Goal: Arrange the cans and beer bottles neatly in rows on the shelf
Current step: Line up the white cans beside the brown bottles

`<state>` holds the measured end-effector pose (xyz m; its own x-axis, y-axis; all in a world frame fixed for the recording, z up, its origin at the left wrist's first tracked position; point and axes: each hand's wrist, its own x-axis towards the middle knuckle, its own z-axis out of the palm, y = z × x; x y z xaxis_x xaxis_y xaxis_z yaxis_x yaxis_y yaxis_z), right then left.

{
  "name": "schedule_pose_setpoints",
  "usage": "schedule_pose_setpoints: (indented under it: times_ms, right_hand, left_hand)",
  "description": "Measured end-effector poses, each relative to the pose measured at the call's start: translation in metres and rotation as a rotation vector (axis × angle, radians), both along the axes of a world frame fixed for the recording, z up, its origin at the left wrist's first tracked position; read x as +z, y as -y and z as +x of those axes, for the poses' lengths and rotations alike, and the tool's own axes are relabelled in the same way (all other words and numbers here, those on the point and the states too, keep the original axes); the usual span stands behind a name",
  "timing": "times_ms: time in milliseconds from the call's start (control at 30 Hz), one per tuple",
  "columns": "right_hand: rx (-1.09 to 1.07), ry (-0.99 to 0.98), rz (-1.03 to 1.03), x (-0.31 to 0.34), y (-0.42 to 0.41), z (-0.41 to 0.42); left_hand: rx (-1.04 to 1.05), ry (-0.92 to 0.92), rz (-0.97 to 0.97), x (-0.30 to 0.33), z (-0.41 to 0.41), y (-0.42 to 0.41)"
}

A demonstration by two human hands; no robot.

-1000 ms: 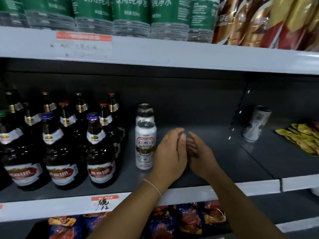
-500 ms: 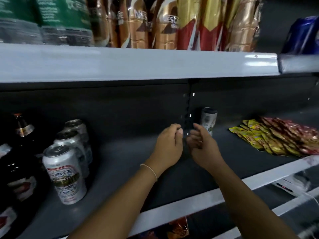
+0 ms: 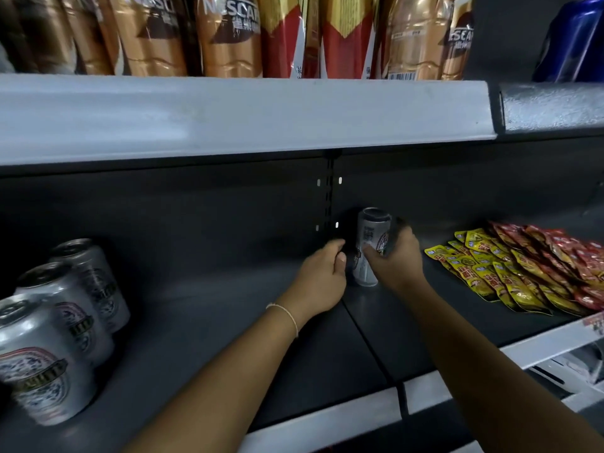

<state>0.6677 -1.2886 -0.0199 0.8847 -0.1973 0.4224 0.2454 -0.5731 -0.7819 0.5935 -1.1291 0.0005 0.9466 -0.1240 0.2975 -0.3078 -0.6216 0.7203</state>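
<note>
A lone silver beer can (image 3: 371, 238) stands upright deep on the dark shelf (image 3: 228, 322), by the upright post at the back. My right hand (image 3: 397, 259) wraps its fingers and thumb round this can from the right. My left hand (image 3: 322, 277) hovers just left of the can with fingers loosely curled, holding nothing; whether it touches the can is unclear. Three matching silver cans (image 3: 58, 325) stand in a row front to back at the far left of the shelf.
Yellow and red snack packets (image 3: 523, 273) lie fanned out on the shelf right of the lone can. Bare shelf floor stretches between the can row and my hands. The shelf above (image 3: 248, 116) carries coffee bottles (image 3: 228, 34) and hangs low overhead.
The view has swung right, so the beer bottles have left the frame. Both hands moved deeper and right to the lone can, and my right hand has taken hold of it.
</note>
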Motion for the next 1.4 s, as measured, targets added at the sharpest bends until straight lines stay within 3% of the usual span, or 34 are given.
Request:
schedule_pose_setpoints:
  times_ms: [300,533,600,767,833,1000,1400]
  right_hand:
    - [0.002,-0.094,0.027,0.003,-0.007,0.041]
    - [0.069,0.047,0.076,-0.003,-0.024,0.01]
    - [0.126,0.07,0.1,0.0,-0.036,-0.009]
    - [0.277,0.075,0.175,0.009,-0.067,-0.056]
    - [0.307,0.092,0.201,0.014,-0.08,-0.077]
    - [0.37,0.126,0.257,0.017,-0.116,-0.126]
    - [0.452,0.104,0.316,0.003,-0.174,-0.212]
  left_hand:
    - [0.07,-0.039,-0.028,-0.012,0.001,-0.006]
    - [0.124,-0.211,-0.283,-0.025,-0.011,-0.016]
    - [0.147,-0.311,-0.424,-0.027,-0.015,-0.015]
    - [0.214,-0.689,-1.047,-0.022,-0.031,-0.026]
    - [0.202,-0.747,-1.212,-0.022,-0.04,-0.038]
    - [0.126,-0.705,-1.384,-0.012,-0.068,-0.072]
    - [0.114,-0.516,-1.426,0.0,-0.131,-0.14]
